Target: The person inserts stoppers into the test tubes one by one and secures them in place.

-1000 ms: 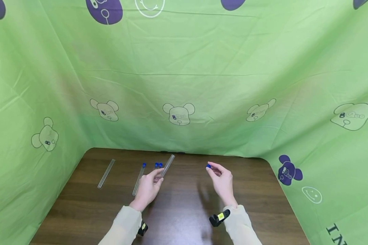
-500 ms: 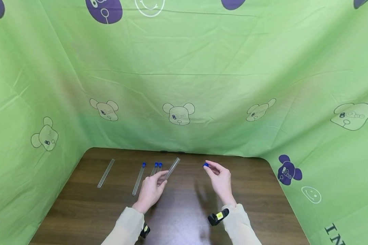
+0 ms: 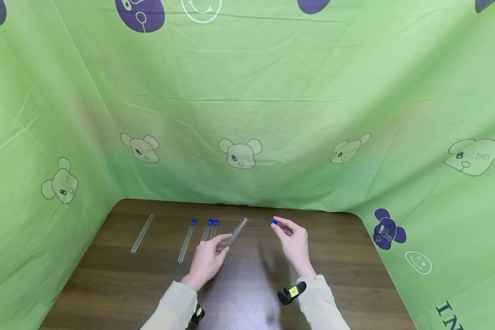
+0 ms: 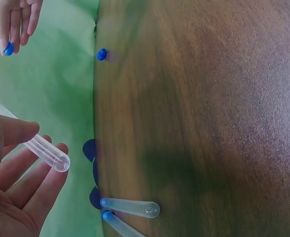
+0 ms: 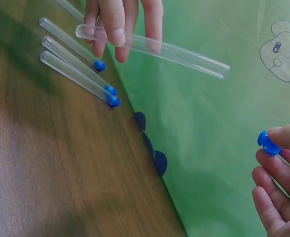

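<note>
The left hand (image 3: 206, 259) is pinching an uncapped test tube (image 3: 236, 232) between thumb and fingers, raised over the wooden table (image 3: 338, 256) with its open end angling toward the right hand (image 3: 294, 243) — which is pinching a blue cap (image 3: 274, 222) at its fingertips. Three capped tubes (image 3: 208, 229) are lying side by side just left; one bare tube (image 3: 142, 233) is lying farther left

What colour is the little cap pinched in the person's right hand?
Blue. The cap shows best in the right wrist view, between the right hand fingertips.

blue cap (image 3: 274, 222), clear tube (image 3: 236, 232), green bear-print cloth (image 3: 272, 114)
</note>
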Demonstrator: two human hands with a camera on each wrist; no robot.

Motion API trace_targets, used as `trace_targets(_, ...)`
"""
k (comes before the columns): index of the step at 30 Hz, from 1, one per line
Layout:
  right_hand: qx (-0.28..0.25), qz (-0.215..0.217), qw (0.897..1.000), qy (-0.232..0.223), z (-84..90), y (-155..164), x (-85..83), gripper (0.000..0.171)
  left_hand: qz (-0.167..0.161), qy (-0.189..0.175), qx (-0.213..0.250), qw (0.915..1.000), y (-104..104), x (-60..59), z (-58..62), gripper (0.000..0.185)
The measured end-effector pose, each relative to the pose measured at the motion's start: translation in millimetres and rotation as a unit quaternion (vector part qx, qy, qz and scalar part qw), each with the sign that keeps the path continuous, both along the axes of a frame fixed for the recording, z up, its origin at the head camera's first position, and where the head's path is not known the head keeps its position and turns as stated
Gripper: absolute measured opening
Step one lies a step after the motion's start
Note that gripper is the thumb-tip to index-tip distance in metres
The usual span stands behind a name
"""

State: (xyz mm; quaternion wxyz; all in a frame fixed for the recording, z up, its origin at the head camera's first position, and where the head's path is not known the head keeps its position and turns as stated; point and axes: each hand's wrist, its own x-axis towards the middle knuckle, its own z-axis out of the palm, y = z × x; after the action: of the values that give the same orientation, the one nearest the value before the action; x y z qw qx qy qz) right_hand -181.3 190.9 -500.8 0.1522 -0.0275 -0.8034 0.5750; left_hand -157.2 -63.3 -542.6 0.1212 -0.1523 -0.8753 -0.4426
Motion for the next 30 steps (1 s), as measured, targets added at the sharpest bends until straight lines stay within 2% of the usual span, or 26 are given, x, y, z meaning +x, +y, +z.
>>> trace_targets(18,-0.006,0.012,1.000,0.016,3.2,-6.9,2.3,0.023,-0.022,0.022,-0.012,0.9995,4.5,2.0,-3.5,0.037)
trace_targets(22,-0.001,0.017,1.000,0.022,25.3,-15.2,13.2,0.022,-0.026,0.024,-0.009,0.9993,5.7,1.8,-4.3,0.036)
trace_targets(25,0.000,0.018,1.000,0.023,28.7,-17.1,14.3,0.021,-0.030,0.024,-0.008,0.9992,6.7,1.2,-4.0,0.036)
trace_targets(30,-0.006,0.020,0.999,0.031,6.7,-10.5,2.5,0.022,-0.034,0.021,-0.006,0.9992,7.5,0.5,-3.2,0.035)
